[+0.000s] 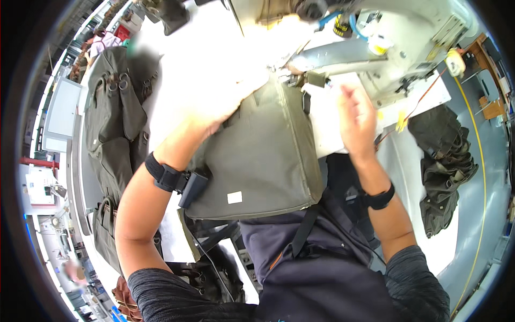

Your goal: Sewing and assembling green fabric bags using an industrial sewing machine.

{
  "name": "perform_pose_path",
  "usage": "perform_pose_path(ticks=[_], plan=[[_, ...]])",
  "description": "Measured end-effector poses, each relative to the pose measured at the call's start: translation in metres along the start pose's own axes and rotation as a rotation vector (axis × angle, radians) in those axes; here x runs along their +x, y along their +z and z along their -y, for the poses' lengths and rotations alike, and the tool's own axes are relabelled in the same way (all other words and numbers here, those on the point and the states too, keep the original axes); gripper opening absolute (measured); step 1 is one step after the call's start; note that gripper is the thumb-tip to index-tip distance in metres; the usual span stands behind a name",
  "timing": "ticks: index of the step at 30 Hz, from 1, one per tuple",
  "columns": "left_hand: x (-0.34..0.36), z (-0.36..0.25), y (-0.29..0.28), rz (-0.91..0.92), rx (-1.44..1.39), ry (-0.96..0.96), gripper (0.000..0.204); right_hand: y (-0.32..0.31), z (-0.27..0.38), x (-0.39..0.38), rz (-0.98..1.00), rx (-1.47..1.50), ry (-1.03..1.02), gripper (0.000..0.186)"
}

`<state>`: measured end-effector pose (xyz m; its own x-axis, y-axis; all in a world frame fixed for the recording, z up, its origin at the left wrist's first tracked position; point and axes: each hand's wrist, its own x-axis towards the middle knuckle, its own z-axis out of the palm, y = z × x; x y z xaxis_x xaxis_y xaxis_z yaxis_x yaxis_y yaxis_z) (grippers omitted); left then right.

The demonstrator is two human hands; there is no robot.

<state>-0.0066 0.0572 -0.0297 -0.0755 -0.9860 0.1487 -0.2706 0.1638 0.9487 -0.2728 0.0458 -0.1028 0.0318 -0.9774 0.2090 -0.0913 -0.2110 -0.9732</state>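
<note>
The dark green bag (257,161) lies tilted in front of the person, its far corner right up by the sewing machine (407,53) and its near edge over the lap. The two hands are well apart. The left hand (228,110) is on the bag's far left edge, but bright light washes out the fingertips, so I can't tell how tightly they hold. The right hand (357,118) is up in the air by the machine, off the bag, with bent fingers (it is blurry, so I can't tell if it pinches something small).

My guess is that a seam near the top corner is being lined up or sewn. The next move seems to need the left hand to keep the cloth flat, while the right hand comes back to help steer it.

A strip of white worktop (328,134) shows between the bag and the right hand, so there is some room there. The machine's metal is close at the top. More green bags (115,107) are piled on the left side, which looks tighter. Another pile of bags (442,155) sits off to the right, well away.
</note>
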Motion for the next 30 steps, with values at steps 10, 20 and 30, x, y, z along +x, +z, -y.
perform_pose_path(ticks=[10,20,30], plan=[[0.004,-0.038,0.005,0.139,0.337,-0.332,0.044,0.041,-0.025,0.01,0.463,0.895,0.381,0.035],[0.001,-0.029,0.007,0.154,0.308,-0.307,0.063,0.024,0.007,0.019,0.615,0.886,0.515,0.032],[-0.002,-0.027,0.015,0.042,0.309,-0.119,0.07,0.03,0.015,0.016,0.496,0.783,0.523,0.02]])
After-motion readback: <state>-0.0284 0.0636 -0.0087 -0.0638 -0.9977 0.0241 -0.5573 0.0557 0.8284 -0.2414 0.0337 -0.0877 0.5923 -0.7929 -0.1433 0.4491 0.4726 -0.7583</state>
